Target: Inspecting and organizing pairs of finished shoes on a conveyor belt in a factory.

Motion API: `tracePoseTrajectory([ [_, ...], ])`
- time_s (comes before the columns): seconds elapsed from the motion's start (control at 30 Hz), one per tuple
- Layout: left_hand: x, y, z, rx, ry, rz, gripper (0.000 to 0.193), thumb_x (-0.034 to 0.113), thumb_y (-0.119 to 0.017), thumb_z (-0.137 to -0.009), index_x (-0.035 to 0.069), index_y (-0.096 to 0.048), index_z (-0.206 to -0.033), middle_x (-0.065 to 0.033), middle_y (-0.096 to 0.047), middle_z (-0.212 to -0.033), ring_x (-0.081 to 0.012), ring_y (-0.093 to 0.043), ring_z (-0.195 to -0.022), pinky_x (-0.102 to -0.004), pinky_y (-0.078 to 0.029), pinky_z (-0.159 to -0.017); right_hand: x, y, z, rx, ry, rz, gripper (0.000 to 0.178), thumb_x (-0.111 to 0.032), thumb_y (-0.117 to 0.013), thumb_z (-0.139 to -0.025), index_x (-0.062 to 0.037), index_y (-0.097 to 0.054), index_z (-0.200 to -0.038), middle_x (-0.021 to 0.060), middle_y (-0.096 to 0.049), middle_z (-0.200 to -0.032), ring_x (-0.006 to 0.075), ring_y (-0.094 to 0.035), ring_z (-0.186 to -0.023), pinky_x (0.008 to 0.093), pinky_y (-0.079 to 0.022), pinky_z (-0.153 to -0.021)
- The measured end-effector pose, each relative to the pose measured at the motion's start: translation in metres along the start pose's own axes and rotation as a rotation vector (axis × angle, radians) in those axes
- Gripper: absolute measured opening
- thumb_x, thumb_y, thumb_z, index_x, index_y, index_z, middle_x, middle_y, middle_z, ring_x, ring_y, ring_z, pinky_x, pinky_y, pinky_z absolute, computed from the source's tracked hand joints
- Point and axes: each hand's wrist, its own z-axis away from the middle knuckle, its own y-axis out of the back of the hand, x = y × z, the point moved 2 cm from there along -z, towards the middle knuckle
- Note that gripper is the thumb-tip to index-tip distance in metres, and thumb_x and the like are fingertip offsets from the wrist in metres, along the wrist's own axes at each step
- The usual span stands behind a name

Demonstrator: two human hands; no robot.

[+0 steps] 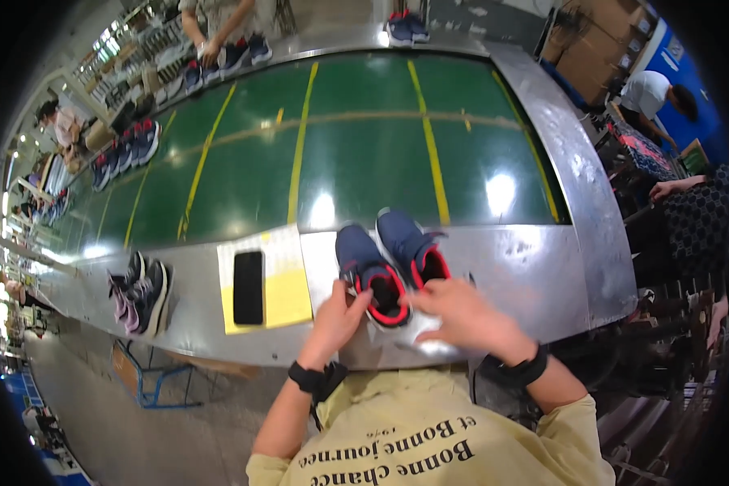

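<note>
Two navy sneakers with red lining lie side by side on the metal edge of the table in front of me, toes pointing away. The left sneaker (360,253) has its opening toward me, and my left hand (337,318) grips its left side near the collar, thumb by the red rim. Just behind the heels is my right hand (466,314), slightly blurred, fingers apart. Its fingertips are close to the left sneaker's collar, and whether they touch it cannot be made out. Part of the right sneaker (399,235) is hidden behind that hand.
Left of the sneakers, a black phone (249,287) rests on white and yellow paper (287,301). Farther left stands a dark and pink pair of shoes (147,296). Beyond the metal edge (510,283) runs a green conveyor belt (364,162). More sneakers and several people are around it.
</note>
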Motion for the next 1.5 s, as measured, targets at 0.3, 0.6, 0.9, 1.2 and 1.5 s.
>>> tracePoseTrajectory([
  [0.3, -0.045, -0.003, 0.03, 0.172, 0.008, -0.121, 0.029, 0.028, -0.051, -0.089, 0.005, -0.055, -0.106, -0.0111, -0.062, -0.068, -0.0264, -0.061, -0.06, -0.0352, -0.047, -0.056, 0.05, 0.02, -0.068, 0.348, -0.419, -0.527, 0.034, -0.037, -0.072, -0.074, -0.0079, -0.064, -0.089, 0.0068, -0.064, -0.082, 0.0144, -0.06, -0.066, 0.0254, -0.047, -0.063],
  [0.6, -0.052, -0.024, 0.028, 0.271, -0.409, -0.563, 0.011, 0.023, -0.06, -0.079, 0.014, -0.059, -0.085, -0.006, -0.058, -0.069, -0.0251, -0.058, -0.063, -0.0372, -0.046, -0.051, 0.203, 0.067, -0.193, 0.329, -0.646, -2.051, 0.023, -0.006, -0.063, -0.08, -0.0046, -0.051, -0.1, 0.0066, -0.06, -0.088, 0.0148, -0.059, -0.064, 0.0234, -0.049, -0.052],
  [0.9, -0.062, -0.034, 0.034, 0.327, -0.267, -0.457, 0.014, 0.022, -0.057, -0.08, 0.01, -0.058, -0.087, -0.0133, -0.059, -0.073, -0.0321, -0.058, -0.067, -0.0433, -0.045, -0.057, 0.346, 0.107, -0.338, 0.783, -0.48, -2.118, 0.006, -0.006, -0.052, -0.085, -0.0008, -0.053, -0.087, 0.0111, -0.059, -0.086, 0.0222, -0.058, -0.075, 0.0296, -0.05, -0.068],
  [1.2, -0.054, -0.041, 0.037, 0.437, -0.342, -0.426, 0.02, 0.022, -0.059, -0.077, 0.007, -0.059, -0.09, -0.0128, -0.055, -0.068, -0.0319, -0.055, -0.06, -0.0433, -0.044, -0.054, 0.283, 0.136, -0.365, 0.451, -0.039, -1.845, 0.029, -0.022, -0.061, -0.083, -0.0049, -0.051, -0.104, 0.0153, -0.059, -0.1, 0.0258, -0.059, -0.092, 0.0363, -0.05, -0.082],
  [1.5, -0.067, -0.043, 0.033, 0.171, -0.232, -0.48, 0.03, 0.028, -0.056, -0.08, 0.007, -0.061, -0.099, -0.0158, -0.061, -0.082, -0.0315, -0.059, -0.077, -0.0444, -0.046, -0.067, 0.131, 0.05, -0.203, -0.135, -0.456, -1.477, 0.03, -0.003, -0.054, -0.084, -0.0014, -0.048, -0.113, 0.0156, -0.062, -0.097, 0.0224, -0.065, -0.08, 0.0337, -0.055, -0.062],
])
